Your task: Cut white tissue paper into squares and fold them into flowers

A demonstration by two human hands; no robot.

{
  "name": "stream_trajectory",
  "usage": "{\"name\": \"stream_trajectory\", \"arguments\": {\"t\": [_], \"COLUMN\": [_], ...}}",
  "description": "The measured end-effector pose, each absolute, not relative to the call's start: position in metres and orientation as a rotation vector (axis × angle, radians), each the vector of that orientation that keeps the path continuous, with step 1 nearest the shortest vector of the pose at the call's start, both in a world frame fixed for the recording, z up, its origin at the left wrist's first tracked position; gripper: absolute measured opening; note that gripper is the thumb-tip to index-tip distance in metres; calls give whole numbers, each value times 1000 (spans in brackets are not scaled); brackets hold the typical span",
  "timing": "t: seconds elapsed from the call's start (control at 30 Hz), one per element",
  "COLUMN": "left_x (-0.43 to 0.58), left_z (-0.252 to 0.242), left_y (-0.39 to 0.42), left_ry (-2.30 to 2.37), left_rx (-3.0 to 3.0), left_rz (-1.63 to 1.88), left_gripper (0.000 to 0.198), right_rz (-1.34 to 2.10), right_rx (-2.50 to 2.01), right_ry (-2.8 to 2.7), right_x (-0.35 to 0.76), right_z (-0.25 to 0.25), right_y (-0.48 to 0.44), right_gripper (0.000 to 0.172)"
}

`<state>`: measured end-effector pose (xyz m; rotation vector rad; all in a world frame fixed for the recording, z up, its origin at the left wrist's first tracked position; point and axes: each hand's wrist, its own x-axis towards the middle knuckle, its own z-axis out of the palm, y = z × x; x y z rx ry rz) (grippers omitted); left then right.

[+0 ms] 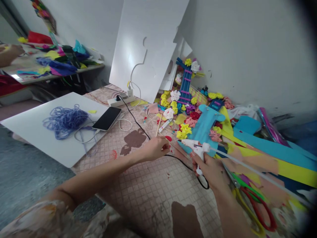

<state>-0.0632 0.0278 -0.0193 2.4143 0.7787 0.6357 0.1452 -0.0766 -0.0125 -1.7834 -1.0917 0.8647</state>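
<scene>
My right hand (210, 172) is closed around the handle of a white hot glue gun (201, 148), its nozzle pointing left. A long translucent glue stick (247, 163) sticks out of the back of the gun. My left hand (157, 147) is closed in a pinch to the left of the nozzle; what it holds, if anything, is too small to make out. A small red paper piece (168, 138) shows just beyond its fingers. Behind the gun lies a light-blue guitar-shaped piece (203, 124), with yellow crepe-paper flowers (183, 131) beside it.
The gun's black cord (135, 115) runs to a power strip (121, 100). A phone (107, 119) and purple yarn (65, 120) lie on a white board (59, 148) at left. Scissors (257, 205) and paper strips (272, 142) crowd the right. Another person's hand (11, 54) shows far left.
</scene>
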Motion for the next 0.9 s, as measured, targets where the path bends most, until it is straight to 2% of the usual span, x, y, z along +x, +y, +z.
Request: {"name": "stream_trajectory", "arguments": {"t": [0.13, 0.47, 0.63, 0.77, 0.9], "left_x": [-64, -97, -104, -117, -135], "left_z": [-17, -6, -7, -3, -2], "left_y": [29, 35, 27, 20, 23], "left_ry": [772, 910, 763, 996, 1175], "left_rx": [2403, 2469, 2546, 2529, 2518], "left_rz": [656, 614, 472, 340, 338], "left_gripper": [8, 12, 18, 24, 19], "right_rz": [899, 1052, 1006, 1052, 890], "right_rx": [-1807, -1707, -1537, -1415, -1456], "right_ry": [-1123, -1118, -1099, -1148, -1316], "right_x": [147, 145, 115, 84, 57], "right_z": [-15, 4, 27, 32, 19], "right_y": [-70, -121, -77, -28, 23], "right_gripper": [33, 34, 32, 34, 33]}}
